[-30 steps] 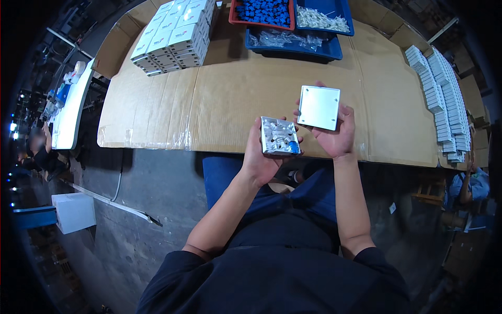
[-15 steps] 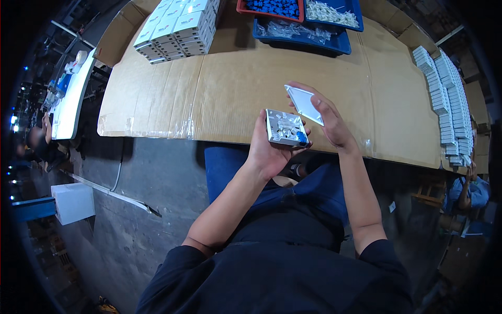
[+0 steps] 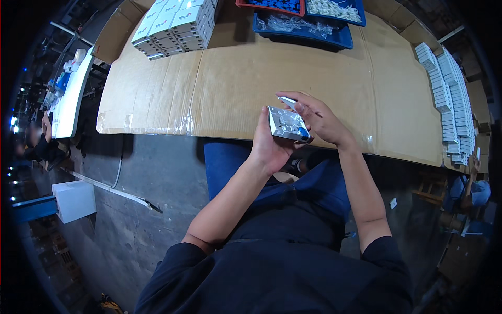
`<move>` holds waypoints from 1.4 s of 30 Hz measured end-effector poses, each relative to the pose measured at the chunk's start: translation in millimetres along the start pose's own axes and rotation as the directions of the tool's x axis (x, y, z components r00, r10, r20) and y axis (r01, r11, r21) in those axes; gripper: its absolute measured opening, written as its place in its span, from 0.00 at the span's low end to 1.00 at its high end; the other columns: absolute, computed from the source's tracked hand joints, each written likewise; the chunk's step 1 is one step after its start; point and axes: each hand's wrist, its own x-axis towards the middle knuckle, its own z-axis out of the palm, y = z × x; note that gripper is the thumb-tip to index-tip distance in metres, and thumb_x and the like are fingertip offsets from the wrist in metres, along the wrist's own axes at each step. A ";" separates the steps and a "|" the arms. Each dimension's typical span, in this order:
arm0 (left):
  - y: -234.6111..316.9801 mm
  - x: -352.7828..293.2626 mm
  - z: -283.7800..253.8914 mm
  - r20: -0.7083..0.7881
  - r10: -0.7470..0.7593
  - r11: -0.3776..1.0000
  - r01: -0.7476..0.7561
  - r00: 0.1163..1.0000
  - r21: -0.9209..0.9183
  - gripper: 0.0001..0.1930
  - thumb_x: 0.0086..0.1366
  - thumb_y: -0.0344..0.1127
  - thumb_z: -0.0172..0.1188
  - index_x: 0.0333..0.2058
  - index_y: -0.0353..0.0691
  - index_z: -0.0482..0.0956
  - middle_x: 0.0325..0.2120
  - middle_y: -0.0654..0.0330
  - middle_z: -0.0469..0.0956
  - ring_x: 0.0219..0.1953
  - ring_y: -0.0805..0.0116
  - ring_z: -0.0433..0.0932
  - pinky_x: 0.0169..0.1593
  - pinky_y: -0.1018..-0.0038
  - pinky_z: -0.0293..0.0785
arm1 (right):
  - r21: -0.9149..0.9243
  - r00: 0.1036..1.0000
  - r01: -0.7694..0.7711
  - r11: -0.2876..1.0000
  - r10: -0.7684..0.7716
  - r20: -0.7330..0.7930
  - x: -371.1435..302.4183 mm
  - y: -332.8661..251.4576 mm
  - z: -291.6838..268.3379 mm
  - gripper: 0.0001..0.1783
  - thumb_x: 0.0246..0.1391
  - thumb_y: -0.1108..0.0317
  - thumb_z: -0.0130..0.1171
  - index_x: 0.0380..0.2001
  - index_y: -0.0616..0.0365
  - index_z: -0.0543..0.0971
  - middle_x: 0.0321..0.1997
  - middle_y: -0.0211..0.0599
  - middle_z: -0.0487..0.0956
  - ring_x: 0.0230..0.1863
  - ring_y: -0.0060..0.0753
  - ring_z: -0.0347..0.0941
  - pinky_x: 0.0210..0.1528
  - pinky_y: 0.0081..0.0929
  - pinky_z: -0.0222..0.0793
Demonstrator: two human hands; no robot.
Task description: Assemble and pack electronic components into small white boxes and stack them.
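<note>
Holding the small white box: the left hand has its thumb and fingers wrapped around the sides, near the middle of the frame.
Inside the box: a blue piece sits by the lower right corner.
Lid: the right hand pinches it between thumb and fingers, tilted, by the back edge of the box; it is hard to tell if they touch.
Table top: brown cardboard, in the upper half of the frame.
Top middle: a red tray and two blue trays.
Upper left: a big pile of white boxes.
Right side: long rows of white things.
</note>
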 end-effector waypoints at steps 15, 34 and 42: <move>-8.8 9.5 -17.3 -0.004 -0.030 1.000 0.030 1.000 -0.005 0.41 0.78 0.69 0.20 0.70 0.43 0.60 0.62 0.52 0.70 0.65 0.54 0.72 0.62 0.52 0.75 | -0.025 0.998 -0.009 1.000 0.011 0.062 -2.0 25.6 5.9 0.31 0.74 0.46 0.48 0.64 0.62 0.76 0.62 0.41 0.78 0.63 0.34 0.73 0.67 0.30 0.66; -5.4 21.9 -18.6 -0.002 -0.073 0.997 0.073 0.997 0.011 0.34 0.79 0.64 0.27 0.54 0.44 0.74 0.46 0.54 0.80 0.45 0.54 0.79 0.40 0.57 0.74 | -0.078 0.974 -0.196 0.978 0.203 0.102 6.2 21.4 4.1 0.29 0.73 0.46 0.52 0.62 0.59 0.80 0.44 0.36 0.85 0.44 0.24 0.78 0.49 0.26 0.76; -7.2 32.9 -24.6 0.056 -0.098 0.995 0.098 0.994 0.004 0.28 0.80 0.60 0.33 0.53 0.44 0.75 0.45 0.55 0.80 0.45 0.55 0.79 0.40 0.57 0.75 | -0.139 0.985 -0.147 0.979 0.158 0.072 4.6 33.1 1.6 0.28 0.73 0.44 0.51 0.62 0.52 0.81 0.44 0.34 0.87 0.40 0.22 0.78 0.46 0.26 0.77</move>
